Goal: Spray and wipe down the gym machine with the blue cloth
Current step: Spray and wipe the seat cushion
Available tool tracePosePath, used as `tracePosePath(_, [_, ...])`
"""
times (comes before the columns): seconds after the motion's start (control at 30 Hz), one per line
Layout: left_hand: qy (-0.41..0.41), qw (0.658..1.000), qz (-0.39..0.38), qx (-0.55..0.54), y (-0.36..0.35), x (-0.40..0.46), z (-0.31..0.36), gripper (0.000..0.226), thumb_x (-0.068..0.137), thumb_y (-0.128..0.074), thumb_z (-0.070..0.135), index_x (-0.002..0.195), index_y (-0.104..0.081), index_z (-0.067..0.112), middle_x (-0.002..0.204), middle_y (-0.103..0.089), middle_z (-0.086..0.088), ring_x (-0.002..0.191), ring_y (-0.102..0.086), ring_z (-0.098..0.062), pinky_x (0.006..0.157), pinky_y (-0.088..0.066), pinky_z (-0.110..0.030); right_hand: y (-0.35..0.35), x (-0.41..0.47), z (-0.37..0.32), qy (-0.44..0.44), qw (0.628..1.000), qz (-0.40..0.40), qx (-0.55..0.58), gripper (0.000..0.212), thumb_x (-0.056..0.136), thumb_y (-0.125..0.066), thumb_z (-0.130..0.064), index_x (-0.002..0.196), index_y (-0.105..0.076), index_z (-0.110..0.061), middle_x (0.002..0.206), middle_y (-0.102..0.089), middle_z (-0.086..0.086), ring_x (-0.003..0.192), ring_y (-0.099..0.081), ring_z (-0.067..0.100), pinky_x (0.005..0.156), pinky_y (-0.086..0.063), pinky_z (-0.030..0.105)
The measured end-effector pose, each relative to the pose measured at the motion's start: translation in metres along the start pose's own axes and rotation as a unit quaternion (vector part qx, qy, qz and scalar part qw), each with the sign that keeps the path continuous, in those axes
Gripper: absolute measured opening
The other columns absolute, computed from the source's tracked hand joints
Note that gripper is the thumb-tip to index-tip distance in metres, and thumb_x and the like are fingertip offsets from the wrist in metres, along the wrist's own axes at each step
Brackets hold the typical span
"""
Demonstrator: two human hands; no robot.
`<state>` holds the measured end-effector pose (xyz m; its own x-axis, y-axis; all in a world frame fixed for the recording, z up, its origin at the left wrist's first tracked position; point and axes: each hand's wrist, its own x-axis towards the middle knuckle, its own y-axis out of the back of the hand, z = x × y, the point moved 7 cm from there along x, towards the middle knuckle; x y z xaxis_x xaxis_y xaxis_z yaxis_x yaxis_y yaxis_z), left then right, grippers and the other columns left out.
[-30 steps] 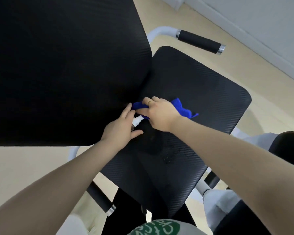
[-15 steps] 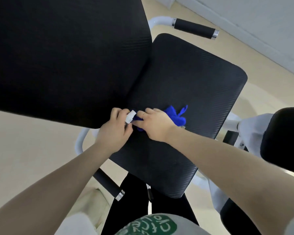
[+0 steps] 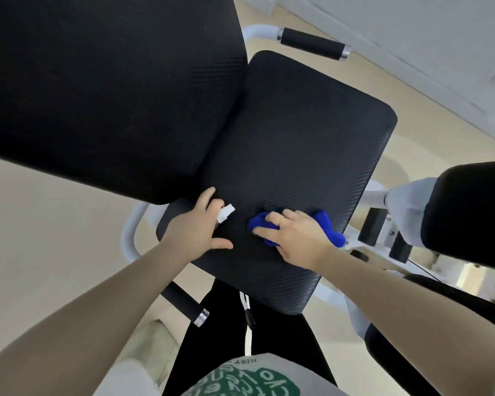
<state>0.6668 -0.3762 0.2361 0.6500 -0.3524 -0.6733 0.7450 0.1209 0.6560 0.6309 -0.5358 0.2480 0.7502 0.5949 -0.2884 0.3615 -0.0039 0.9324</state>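
- Pressing the bunched blue cloth point(image 3: 272, 227) flat against the black seat pad point(image 3: 297, 132) with the right hand point(image 3: 297, 241), fingers spread over it and closed down on the fabric.
- Trailing one loose end of the cloth out past the right side of the hand, toward the pad's right edge.
- Wearing a ring on one finger of that hand.
- Resting the left hand point(image 3: 196, 230) on the same pad, just to the left of the cloth and apart from it, thumb stretched out along the surface.
- Gripping a small white spray bottle point(image 3: 225, 213) in the left fingers, only its white top showing; body of the bottle hidden behind the hand.
- Sitting near the front left part of the seat pad, both hands, with the large black back pad point(image 3: 106, 90) overlapping the seat's upper left edge.
- Showing white frame tubing with black handle grips, one grip point(image 3: 312, 42) beyond the seat at the top, another point(image 3: 183, 302) below the left forearm.
- Standing over pale flooring point(image 3: 55, 238), dark trouser legs visible under the seat's near edge.
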Motion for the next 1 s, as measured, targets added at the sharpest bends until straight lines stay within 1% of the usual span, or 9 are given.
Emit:
tracePosePath(0.07, [0.007, 0.998, -0.029, 0.049, -0.004, 0.000, 0.000, 0.073, 0.074, -0.070, 0.052, 0.129, -0.036, 0.021, 0.157, 0.014, 0.001, 0.091, -0.062, -0.021, 0.068, -0.051, -0.032, 0.013, 0.008, 0.034, -0.045, 0.998, 0.011, -0.034, 0.052, 0.054, -0.081, -0.020, 0.103, -0.070, -0.031, 0.093, -0.065, 0.007, 0.063, -0.058, 0.028, 0.056, -0.049, 0.029])
tracePosePath(0.17, [0.027, 0.998, -0.021, 0.058, -0.008, 0.002, -0.006, 0.072, 0.073, -0.070, 0.052, 0.128, -0.035, 0.022, 0.156, 0.016, -0.002, 0.091, -0.061, -0.022, 0.066, -0.049, -0.031, 0.046, 0.016, 0.120, -0.236, 0.967, 0.063, -0.072, 0.046, 0.079, -0.061, -0.012, 0.123, -0.058, -0.026, 0.109, -0.055, 0.016, 0.084, -0.055, 0.038, 0.069, -0.046, 0.042])
tracePosePath(0.27, [0.044, 0.998, -0.006, 0.046, -0.015, 0.005, -0.007, 0.075, 0.072, -0.074, 0.048, 0.129, -0.034, 0.021, 0.156, 0.017, -0.002, 0.084, -0.059, -0.021, 0.062, -0.044, -0.030, 0.045, 0.010, 0.139, -0.289, 0.954, 0.072, -0.026, 0.047, 0.085, -0.052, -0.012, 0.131, -0.049, -0.022, 0.119, -0.048, 0.017, 0.094, -0.050, 0.039, 0.075, -0.041, 0.043])
tracePosePath(0.47, [0.092, 0.994, 0.004, 0.051, -0.018, 0.002, 0.003, 0.069, 0.074, -0.076, 0.040, 0.124, -0.034, 0.018, 0.156, 0.018, -0.007, 0.075, -0.056, -0.023, 0.059, -0.039, -0.029, -0.007, -0.038, 0.011, -0.111, 0.991, 0.043, 0.053, 0.051, 0.055, -0.078, -0.023, 0.106, -0.069, -0.020, 0.096, -0.064, 0.013, 0.061, -0.057, 0.031, 0.055, -0.050, 0.033])
tracePosePath(0.57, [0.101, 0.994, 0.006, 0.037, -0.019, 0.003, 0.001, 0.070, 0.073, -0.077, 0.038, 0.124, -0.035, 0.017, 0.156, 0.018, -0.004, 0.073, -0.058, -0.025, 0.058, -0.039, -0.030, 0.004, -0.028, 0.030, -0.012, 0.999, 0.043, -0.003, 0.036, 0.069, -0.059, -0.027, 0.103, -0.071, -0.024, 0.088, -0.063, 0.010, 0.058, -0.056, 0.029, 0.053, -0.050, 0.032])
tracePosePath(0.7, [0.107, 0.994, 0.013, -0.004, -0.024, 0.005, -0.008, 0.071, 0.073, -0.078, 0.035, 0.127, -0.034, 0.020, 0.156, 0.019, 0.001, 0.071, -0.057, -0.026, 0.056, -0.037, -0.029, 0.029, -0.011, 0.111, -0.216, 0.973, 0.079, -0.026, 0.043, 0.083, -0.057, -0.017, 0.126, -0.058, -0.022, 0.111, -0.055, 0.017, 0.085, -0.056, 0.038, 0.070, -0.047, 0.042])
tracePosePath(0.77, [0.124, 0.992, 0.030, -0.001, -0.027, 0.000, -0.009, 0.071, 0.075, -0.076, 0.036, 0.131, -0.033, 0.022, 0.157, 0.018, 0.000, 0.070, -0.055, -0.026, 0.056, -0.037, -0.029, 0.023, -0.018, 0.098, -0.250, 0.964, 0.085, 0.018, 0.048, 0.080, -0.062, -0.015, 0.127, -0.058, -0.021, 0.112, -0.054, 0.017, 0.085, -0.055, 0.039, 0.072, -0.047, 0.041])
tracePosePath(0.87, [0.131, 0.990, 0.058, -0.004, -0.033, -0.011, -0.004, 0.070, 0.082, -0.069, 0.035, 0.139, -0.030, 0.024, 0.158, 0.011, 0.002, 0.069, -0.054, -0.024, 0.055, -0.038, -0.028, -0.001, -0.040, 0.024, -0.119, 0.986, 0.092, 0.070, 0.048, 0.059, -0.080, -0.018, 0.106, -0.071, -0.023, 0.093, -0.064, 0.011, 0.059, -0.057, 0.032, 0.055, -0.054, 0.031])
tracePosePath(1.0, [0.159, 0.984, 0.076, -0.020, -0.044, -0.030, 0.004, 0.074, 0.088, -0.062, 0.036, 0.147, -0.019, 0.027, 0.158, 0.007, -0.002, 0.090, -0.061, -0.030, 0.064, -0.043, -0.030, -0.018, -0.063, -0.022, 0.044, 0.998, -0.007, 0.049, 0.047, 0.062, -0.082, -0.024, 0.108, -0.070, -0.025, 0.098, -0.067, 0.010, 0.062, -0.059, 0.028, 0.061, -0.052, 0.032])
